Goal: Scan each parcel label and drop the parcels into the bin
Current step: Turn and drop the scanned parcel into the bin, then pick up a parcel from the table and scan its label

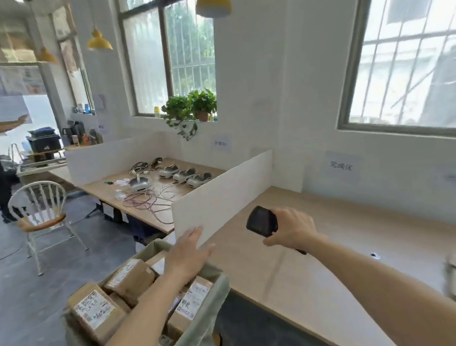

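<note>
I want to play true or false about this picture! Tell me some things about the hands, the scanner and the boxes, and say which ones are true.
1. The right hand holds a black scanner. True.
2. The left hand grips a parcel. False: its fingers are straight and it holds nothing, above the bin.
3. The bin has brown parcels with white labels in it. True.
4. The scanner lies flat on the table. False: it is held up above the table.
5. A white divider stands on the table behind the left hand. True.
6. The bin sits on top of the table. False: it is beside the table's edge, lower down.
</note>
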